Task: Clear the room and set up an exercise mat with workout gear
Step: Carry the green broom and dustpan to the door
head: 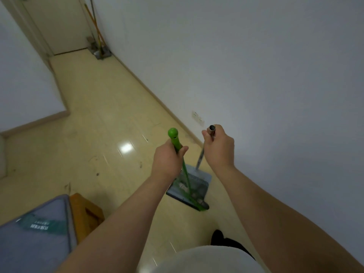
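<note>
Blue-grey padding [35,233], mattress or mat I cannot tell, lies nearest, well below and left of the left fingers, beside a wooden stool [86,211]. The left hand [167,160] curls its fingers round the green broom [174,137] just under its knob. The right hand [218,148] wraps the top of the metal dustpan handle [212,128]. Below both sets of fingers the broom's long axis runs steeply down, bristles pointing into the dustpan [189,186], whose mouth faces the person. Litter seems gathered there, yet specks [94,158] dot the floor left of the fingers. Sweeping looks unfinished; no laid-out mat or gear shows. Far beyond, mops [100,48] lean by a door [59,22].
</note>
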`<action>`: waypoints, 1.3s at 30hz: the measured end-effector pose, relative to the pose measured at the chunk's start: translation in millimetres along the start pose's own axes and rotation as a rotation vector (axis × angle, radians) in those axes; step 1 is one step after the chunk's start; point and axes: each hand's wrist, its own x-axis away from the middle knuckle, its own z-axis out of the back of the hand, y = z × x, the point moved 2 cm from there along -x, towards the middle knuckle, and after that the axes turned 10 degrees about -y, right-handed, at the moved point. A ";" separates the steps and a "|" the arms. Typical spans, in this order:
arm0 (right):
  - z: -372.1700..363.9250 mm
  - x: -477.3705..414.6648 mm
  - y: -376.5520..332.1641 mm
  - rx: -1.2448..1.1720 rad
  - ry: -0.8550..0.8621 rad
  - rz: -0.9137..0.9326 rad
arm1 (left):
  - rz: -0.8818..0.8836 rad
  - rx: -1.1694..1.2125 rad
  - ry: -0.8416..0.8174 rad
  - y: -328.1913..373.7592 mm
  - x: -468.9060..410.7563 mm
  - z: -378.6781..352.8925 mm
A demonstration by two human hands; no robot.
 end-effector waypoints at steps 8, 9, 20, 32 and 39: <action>-51.2 -64.1 -21.0 -0.018 -0.087 0.065 | 0.108 -0.017 0.144 -32.6 -50.5 38.1; -58.3 -76.0 -22.9 -0.024 -0.101 0.076 | 0.114 -0.035 0.149 -35.7 -61.1 43.1; -138.9 -225.5 -57.1 -0.072 -0.312 0.138 | 0.171 -0.012 0.129 -53.0 -197.9 120.6; -278.0 -337.5 -174.3 -0.044 -0.427 0.285 | 0.148 0.019 0.135 -132.7 -332.3 231.0; -384.3 -385.9 -250.3 -0.009 -0.376 0.275 | 0.030 -0.003 0.070 -195.6 -401.1 324.2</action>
